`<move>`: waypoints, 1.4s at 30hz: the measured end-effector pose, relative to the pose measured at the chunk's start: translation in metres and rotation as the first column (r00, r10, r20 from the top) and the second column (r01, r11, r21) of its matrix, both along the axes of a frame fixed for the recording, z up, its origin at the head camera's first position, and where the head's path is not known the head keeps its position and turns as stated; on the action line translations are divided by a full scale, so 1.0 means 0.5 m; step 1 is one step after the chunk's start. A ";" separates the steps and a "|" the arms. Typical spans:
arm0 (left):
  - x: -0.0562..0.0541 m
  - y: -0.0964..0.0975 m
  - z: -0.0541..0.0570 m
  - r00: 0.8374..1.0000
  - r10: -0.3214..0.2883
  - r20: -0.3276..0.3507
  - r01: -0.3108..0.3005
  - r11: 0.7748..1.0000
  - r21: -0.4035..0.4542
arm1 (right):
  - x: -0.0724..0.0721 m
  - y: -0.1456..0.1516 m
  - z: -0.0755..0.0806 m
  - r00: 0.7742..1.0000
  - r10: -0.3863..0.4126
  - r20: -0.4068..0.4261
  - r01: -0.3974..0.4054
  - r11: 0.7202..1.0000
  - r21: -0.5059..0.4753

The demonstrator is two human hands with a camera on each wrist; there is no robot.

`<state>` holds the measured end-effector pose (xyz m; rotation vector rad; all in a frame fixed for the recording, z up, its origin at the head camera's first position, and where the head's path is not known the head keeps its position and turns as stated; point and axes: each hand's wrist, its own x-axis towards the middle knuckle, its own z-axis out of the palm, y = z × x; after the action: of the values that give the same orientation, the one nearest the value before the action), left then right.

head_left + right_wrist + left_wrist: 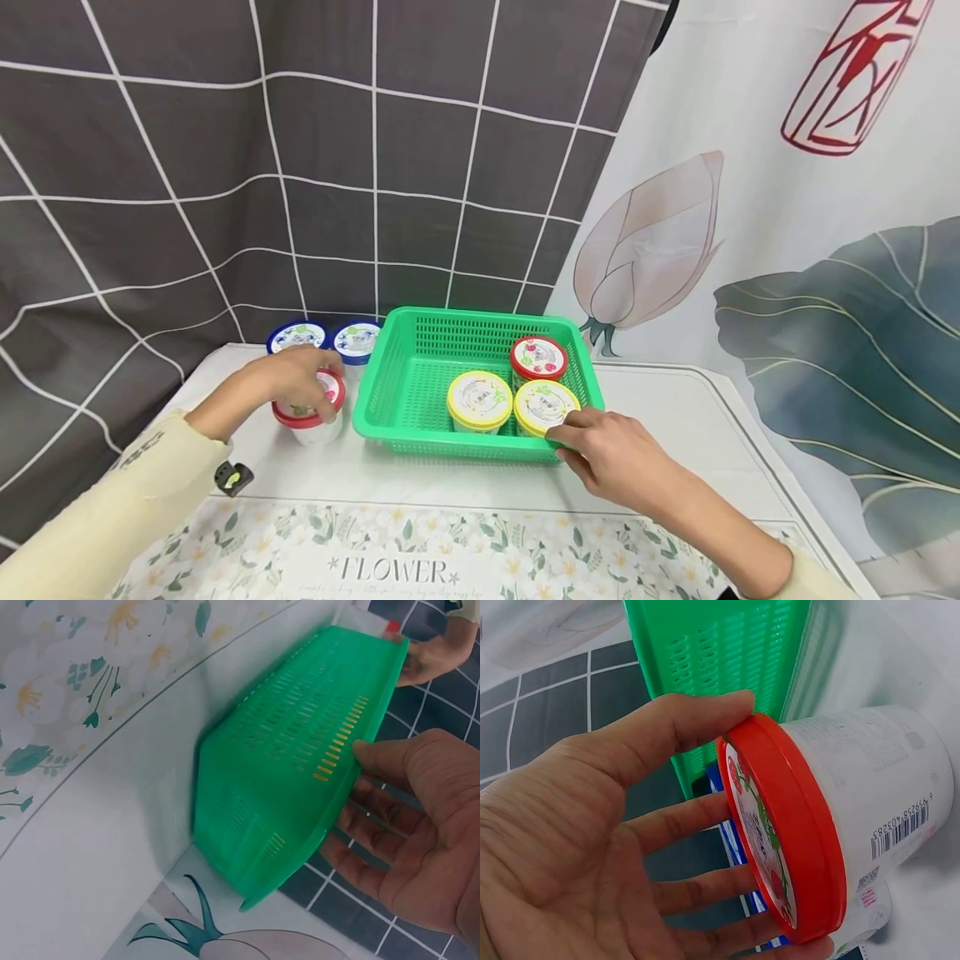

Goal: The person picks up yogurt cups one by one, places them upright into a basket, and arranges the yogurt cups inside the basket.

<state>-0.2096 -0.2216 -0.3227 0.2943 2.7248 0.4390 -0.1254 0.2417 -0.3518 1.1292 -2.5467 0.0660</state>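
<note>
My left hand point(294, 377) holds a white tub with a red lid point(318, 417) from above, left of the green basket point(371, 408). In the left wrist view the thumb and fingers spread across the lid's red rim point(795, 825). The tub appears upright on the table. With the thumb outside and the fingers inside, my right hand point(611, 454) pinches the basket's front rim near its right corner; the right wrist view shows this hand point(427, 825) too. Inside the basket stand two yellow-lidded tubs point(480, 400) and one red-lidded tub point(539, 357), all toward the right.
Two blue-lidded tubs point(357, 340) stand at the back left, one partly behind my left hand. A dark grid curtain point(420, 225) and a white printed curtain point(675, 250) hang behind the table. A floral mat point(420, 533) covers the front.
</note>
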 end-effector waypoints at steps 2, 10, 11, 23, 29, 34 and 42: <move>0.002 0.001 0.001 1.000 0.002 -0.001 -0.002 1.000 -0.003 | 0.000 0.000 0.000 1.000 0.002 0.002 -0.002 1.000 0.000; 0.008 -0.002 0.020 0.999 -0.001 -0.044 0.000 1.000 -0.024 | -0.001 -0.003 0.004 1.000 -0.009 0.014 0.008 1.000 0.018; 0.008 -0.004 0.024 0.999 -0.003 -0.054 0.002 1.000 -0.024 | -0.001 -0.003 0.004 1.000 -0.010 0.013 0.009 1.000 0.019; 0.010 -0.017 0.094 0.985 0.016 -0.174 -0.025 0.998 -0.049 | -0.001 -0.007 0.009 0.999 -0.031 0.026 0.030 0.999 0.031; 0.010 -0.005 0.112 0.978 0.020 -0.207 -0.037 0.996 -0.078 | -0.002 -0.008 0.013 0.997 -0.041 0.063 0.038 0.998 0.045; 0.013 0.005 0.123 0.971 0.024 -0.237 -0.043 0.996 -0.075 | -0.002 -0.010 0.015 0.996 -0.039 0.078 0.036 0.998 0.051; 0.017 0.022 0.146 0.966 0.004 -0.260 -0.024 0.997 -0.077 | -0.003 -0.011 0.017 0.995 -0.038 0.088 0.033 0.998 0.053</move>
<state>-0.2012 -0.2104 -0.2498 0.3324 2.9932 0.3133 -0.1267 0.2361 -0.3433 1.1232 -2.6599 0.0430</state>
